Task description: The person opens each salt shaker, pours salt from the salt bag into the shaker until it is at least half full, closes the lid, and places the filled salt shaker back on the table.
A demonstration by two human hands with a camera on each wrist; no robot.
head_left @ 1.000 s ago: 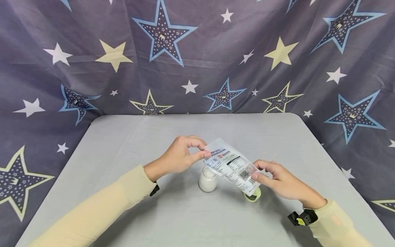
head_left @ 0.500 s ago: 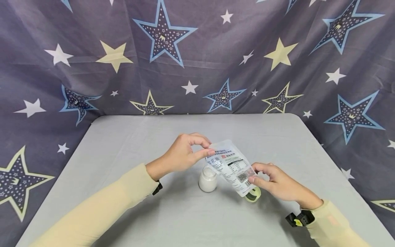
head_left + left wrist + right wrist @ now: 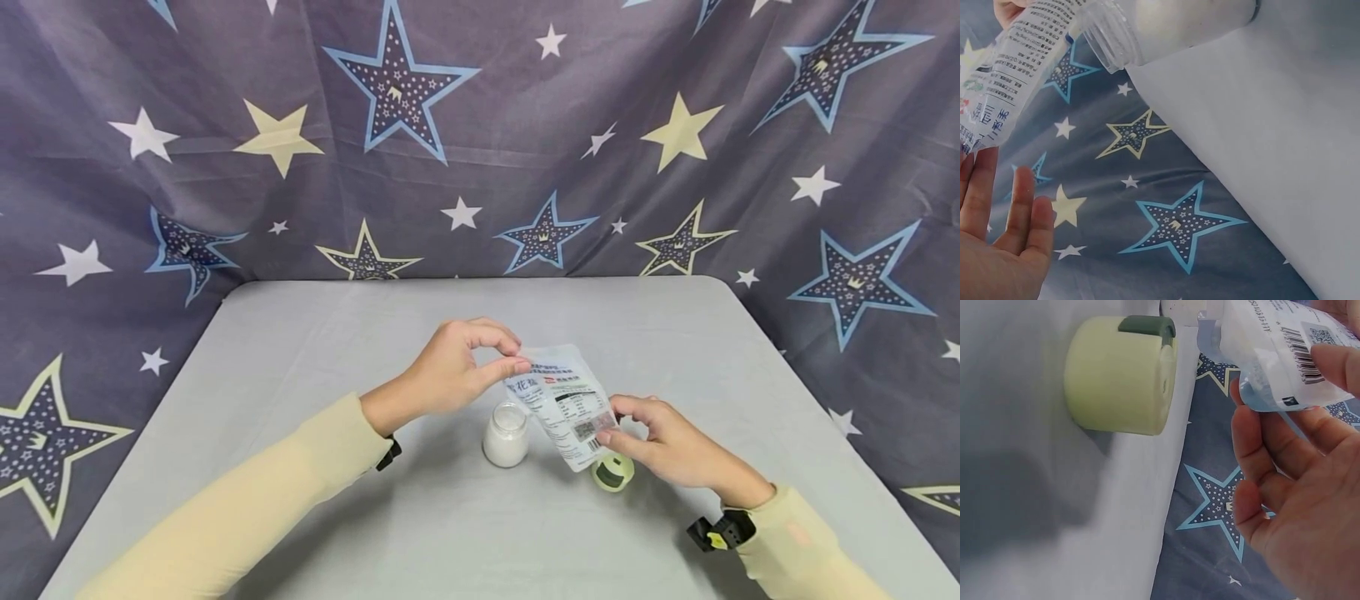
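A printed plastic pouch (image 3: 564, 407), white with dark lettering and a barcode, is held up tilted above the table. My left hand (image 3: 457, 367) pinches its upper left corner between thumb and fingers. Lower on the opposite edge, my right hand (image 3: 663, 440) grips the pouch with the thumb on its printed face. Below and left of the pouch stands a clear glass jar (image 3: 505, 446), uncovered and filled with something white. Close by the right hand sits a pale green lid (image 3: 1116, 375) with a dark green flap, partly overlapped by the pouch in the head view.
A grey-covered table (image 3: 360, 500) carries the jar and the lid. Behind it and along its sides hangs a dark cloth (image 3: 480, 125) with stars. Black bands (image 3: 723, 531) circle the wrists.
Both hands have shifted slightly: the left rightward and up, the right a little leftward. The pouch has turned more upright, and more of the jar and the lid shows.
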